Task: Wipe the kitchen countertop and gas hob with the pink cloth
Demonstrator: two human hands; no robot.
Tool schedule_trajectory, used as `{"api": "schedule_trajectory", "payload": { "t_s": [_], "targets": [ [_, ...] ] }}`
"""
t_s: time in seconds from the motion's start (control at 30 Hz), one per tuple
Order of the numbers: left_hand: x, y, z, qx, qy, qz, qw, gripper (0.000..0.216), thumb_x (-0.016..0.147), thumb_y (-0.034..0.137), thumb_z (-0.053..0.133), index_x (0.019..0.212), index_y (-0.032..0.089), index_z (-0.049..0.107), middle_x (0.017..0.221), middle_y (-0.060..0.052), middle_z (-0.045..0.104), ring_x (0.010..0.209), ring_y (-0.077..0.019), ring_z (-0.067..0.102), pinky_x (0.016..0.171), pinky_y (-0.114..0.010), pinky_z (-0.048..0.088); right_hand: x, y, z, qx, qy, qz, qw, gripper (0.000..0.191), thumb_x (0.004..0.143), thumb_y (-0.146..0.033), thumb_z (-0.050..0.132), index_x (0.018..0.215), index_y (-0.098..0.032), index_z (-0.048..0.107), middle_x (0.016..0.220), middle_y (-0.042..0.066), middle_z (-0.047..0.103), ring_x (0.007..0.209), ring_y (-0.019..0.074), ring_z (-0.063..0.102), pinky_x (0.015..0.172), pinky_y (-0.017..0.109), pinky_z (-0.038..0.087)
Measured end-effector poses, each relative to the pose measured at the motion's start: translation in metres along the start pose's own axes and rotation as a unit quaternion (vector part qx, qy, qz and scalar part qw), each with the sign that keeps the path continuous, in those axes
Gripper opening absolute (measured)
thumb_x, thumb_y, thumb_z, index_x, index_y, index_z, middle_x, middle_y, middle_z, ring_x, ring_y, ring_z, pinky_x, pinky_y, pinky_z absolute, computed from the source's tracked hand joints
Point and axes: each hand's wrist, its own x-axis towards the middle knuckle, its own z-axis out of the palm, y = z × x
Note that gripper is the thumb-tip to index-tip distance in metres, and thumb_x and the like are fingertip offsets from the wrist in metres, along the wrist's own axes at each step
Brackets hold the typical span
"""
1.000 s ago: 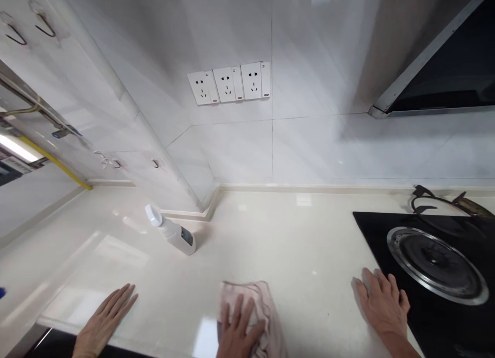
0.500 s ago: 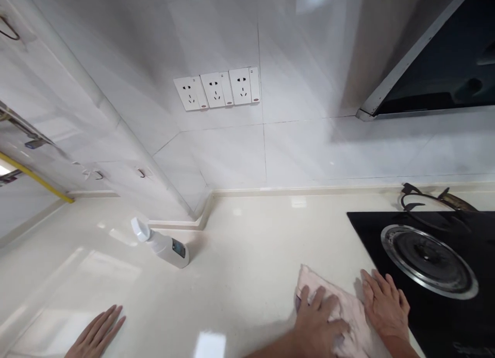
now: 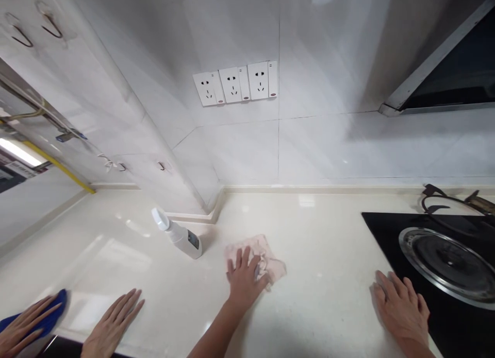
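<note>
My left hand (image 3: 244,283) presses a crumpled pale pink cloth (image 3: 273,265) down on the cream countertop (image 3: 320,234), its fingers spread over the fabric and dragging it along. Away to the right, my right hand (image 3: 404,309) rests palm down on the counter at the edge of the black cooktop (image 3: 375,224). It holds nothing, and its fingers are apart. A white spray bottle (image 3: 181,239) stands to the left of the cloth, near the wall corner.
Another person's two hands are at the lower left: one hand (image 3: 114,319) lies flat on the counter, the other (image 3: 27,322) presses a blue cloth (image 3: 58,309). A burner (image 3: 448,265) sits in the cooktop. Sockets (image 3: 234,85) line the wall; a range hood (image 3: 444,85) overhangs the right.
My left hand has slid the pink cloth left across the counter, away from my right hand, which stays by the cooktop. The other person's blue cloth has come into view.
</note>
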Motion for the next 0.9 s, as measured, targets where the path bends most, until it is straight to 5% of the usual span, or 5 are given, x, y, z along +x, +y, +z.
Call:
{"api": "schedule_trajectory", "payload": {
  "t_s": [0.3, 0.4, 0.73, 0.9],
  "targets": [
    [-0.069, -0.023, 0.019, 0.035, 0.005, -0.123, 0.992, 0.053, 0.089, 0.054, 0.064, 0.141, 0.043, 0.065, 0.16, -0.008, 0.053, 0.146, -0.0442, 0.047, 0.11, -0.072, 0.036, -0.002, 0.002, 0.0, -0.024, -0.031, 0.008, 0.999, 0.072, 0.096, -0.064, 0.022, 0.148, -0.027, 0.055, 0.16, 0.011, 0.049, 0.158, 0.0358, 0.027, 0.126, 0.063, 0.021],
    [-0.064, -0.025, 0.02, 0.026, -0.009, -0.158, 0.987, 0.055, 0.088, 0.055, 0.064, 0.142, 0.043, 0.064, 0.164, -0.008, 0.049, 0.15, -0.0456, 0.041, 0.11, -0.074, 0.033, -0.003, 0.002, 0.001, -0.028, -0.025, 0.007, 0.999, 0.072, 0.096, -0.064, 0.022, 0.149, -0.027, 0.054, 0.159, 0.011, 0.05, 0.158, 0.0352, 0.026, 0.126, 0.063, 0.021],
    [0.122, -0.026, 0.007, -0.003, -0.135, -0.289, 0.948, 0.063, 0.096, 0.059, 0.054, 0.154, 0.035, 0.054, 0.173, -0.011, 0.031, 0.159, -0.0458, 0.022, 0.118, -0.074, 0.024, 0.0, -0.005, -0.005, -0.033, -0.039, 0.01, 0.999, 0.072, 0.097, -0.063, 0.021, 0.145, -0.024, 0.059, 0.159, 0.012, 0.05, 0.158, 0.0372, 0.026, 0.124, 0.065, 0.023],
    [0.184, 0.008, 0.022, -0.029, -0.129, -0.253, 0.958, 0.064, 0.093, 0.06, 0.059, 0.152, 0.035, 0.055, 0.172, -0.013, 0.033, 0.158, -0.0465, 0.024, 0.118, -0.075, 0.023, -0.001, -0.005, -0.001, -0.04, -0.012, -0.007, 0.999, 0.071, 0.098, -0.059, 0.02, 0.144, -0.022, 0.06, 0.158, 0.013, 0.051, 0.157, 0.0372, 0.026, 0.124, 0.065, 0.022]
  ]
}}
